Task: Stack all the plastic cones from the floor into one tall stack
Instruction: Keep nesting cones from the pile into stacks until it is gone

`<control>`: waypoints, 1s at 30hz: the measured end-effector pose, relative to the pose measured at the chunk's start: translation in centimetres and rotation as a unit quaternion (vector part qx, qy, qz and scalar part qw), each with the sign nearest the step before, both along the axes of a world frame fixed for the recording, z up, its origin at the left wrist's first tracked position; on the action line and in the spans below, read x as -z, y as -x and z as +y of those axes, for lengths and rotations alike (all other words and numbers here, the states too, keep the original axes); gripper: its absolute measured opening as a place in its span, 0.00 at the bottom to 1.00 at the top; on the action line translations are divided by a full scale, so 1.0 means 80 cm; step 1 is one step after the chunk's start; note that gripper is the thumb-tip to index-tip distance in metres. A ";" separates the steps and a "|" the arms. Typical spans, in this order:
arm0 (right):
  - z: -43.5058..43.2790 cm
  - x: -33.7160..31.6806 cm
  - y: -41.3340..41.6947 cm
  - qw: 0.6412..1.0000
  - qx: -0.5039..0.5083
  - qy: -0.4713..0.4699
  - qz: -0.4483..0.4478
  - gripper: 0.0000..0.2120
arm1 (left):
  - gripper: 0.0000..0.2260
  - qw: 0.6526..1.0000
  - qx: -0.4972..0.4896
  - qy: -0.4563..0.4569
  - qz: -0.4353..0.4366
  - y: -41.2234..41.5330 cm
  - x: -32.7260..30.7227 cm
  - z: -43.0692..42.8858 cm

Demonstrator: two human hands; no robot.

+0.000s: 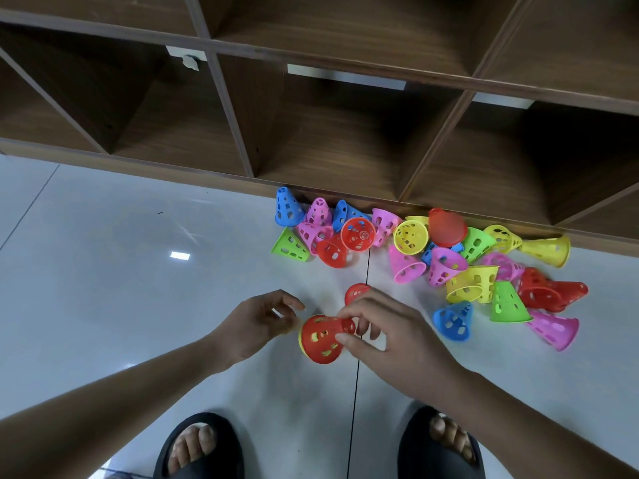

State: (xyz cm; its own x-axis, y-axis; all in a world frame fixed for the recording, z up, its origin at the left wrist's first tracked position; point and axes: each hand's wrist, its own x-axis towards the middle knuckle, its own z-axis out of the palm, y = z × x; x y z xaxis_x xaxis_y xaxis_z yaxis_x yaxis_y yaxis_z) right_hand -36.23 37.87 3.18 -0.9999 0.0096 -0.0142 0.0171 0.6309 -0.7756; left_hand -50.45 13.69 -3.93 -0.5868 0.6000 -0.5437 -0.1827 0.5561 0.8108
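Right hand [390, 337] pinches a red cone [323, 338]; second red cone [356, 292] half hidden behind.

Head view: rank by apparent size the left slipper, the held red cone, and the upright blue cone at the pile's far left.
1. left slipper, though partly cropped.
2. held red cone.
3. upright blue cone.
The held red cone is nearer the camera, so its lead may be perspective only.

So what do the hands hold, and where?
The right hand pinches the red cone at its narrow top; whether the left hand grips the rim cannot be told.
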 end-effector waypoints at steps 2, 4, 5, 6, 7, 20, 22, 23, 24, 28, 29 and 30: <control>-0.003 0.012 -0.004 1.000 -0.016 -0.005 -0.012 0.10 | 0.09 1.000 -0.015 0.010 0.019 0.010 0.003 0.002; -0.004 0.020 -0.004 0.999 -0.025 -0.007 -0.018 0.11 | 0.07 0.998 -0.037 0.019 0.045 0.021 0.007 0.003; -0.005 0.024 -0.003 0.999 -0.031 -0.017 -0.021 0.12 | 0.06 0.997 -0.047 0.021 0.061 0.027 0.009 0.004; -0.006 0.029 -0.003 0.998 -0.038 -0.036 -0.020 0.12 | 0.06 0.995 -0.058 0.024 0.079 0.034 0.011 0.004; -0.009 0.033 -0.003 0.997 -0.046 -0.057 -0.018 0.12 | 0.06 0.993 -0.067 0.026 0.096 0.040 0.013 0.005; -0.005 0.047 -0.001 0.997 -0.051 -0.037 -0.053 0.15 | 0.20 0.966 0.032 0.080 0.244 0.090 0.040 0.020; 0.005 0.058 0.001 0.997 -0.010 -0.067 -0.035 0.12 | 0.20 0.967 0.034 0.082 0.237 0.089 0.041 0.020; 0.011 0.065 0.002 0.995 0.007 -0.096 -0.022 0.10 | 0.20 0.969 0.028 0.082 0.232 0.087 0.040 0.020; 0.017 0.072 0.004 0.991 0.019 -0.128 -0.013 0.09 | 0.20 0.970 0.019 0.084 0.228 0.086 0.040 0.019; 0.037 0.090 0.008 0.974 0.036 -0.222 -0.004 0.11 | 0.18 0.972 -0.017 0.080 0.218 0.077 0.036 0.013; 0.041 0.094 0.009 0.972 0.033 -0.234 -0.005 0.12 | 0.16 0.974 -0.029 0.074 0.213 0.075 0.032 0.012; 0.043 0.098 0.010 0.970 0.028 -0.240 -0.007 0.14 | 0.15 0.977 -0.046 0.063 0.198 0.072 0.026 0.011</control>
State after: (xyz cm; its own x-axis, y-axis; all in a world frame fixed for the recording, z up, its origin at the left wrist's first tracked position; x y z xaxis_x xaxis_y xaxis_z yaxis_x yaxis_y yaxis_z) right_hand -37.05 41.33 -4.63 -0.9974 0.0721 -0.0093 0.0699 0.9175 -0.3916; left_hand -56.23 14.56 -6.00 -0.8149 0.4772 -0.3289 0.0772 0.6518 0.7545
